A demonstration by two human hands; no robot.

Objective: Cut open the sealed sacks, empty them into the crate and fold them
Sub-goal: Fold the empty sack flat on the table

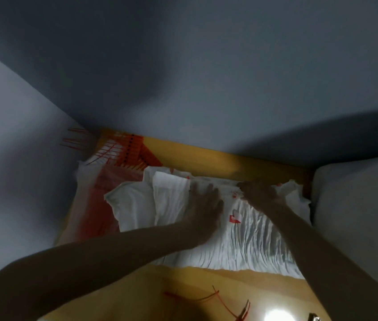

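Where the counter (137, 288) comes closest to the person, at its near edge, a few loose red ties (208, 297) lie on the yellow top. A small metal thing shows at the near right corner, but it is cut off and I cannot say what it is.

Behind the ties, a white, wrinkled sack (248, 239) lies flat across the middle of the counter and reaches almost to the far edge. The left hand (203, 205) rests on it near the middle, palm down, with the fingers straight and spread. The right hand (261, 193) is on the far part of the sack. Its fingers look bent over the cloth, but the blur does not let me tell if they pinch it.

Left of the left hand, a flap of white cloth (169, 198) is folded over. Further left lies a red and white bag (95, 200), near the left edge.

In the far left corner lies a bundle of red ties (127, 147), against the grey wall (206, 77). At the right edge stands something white and bulky (357, 205).
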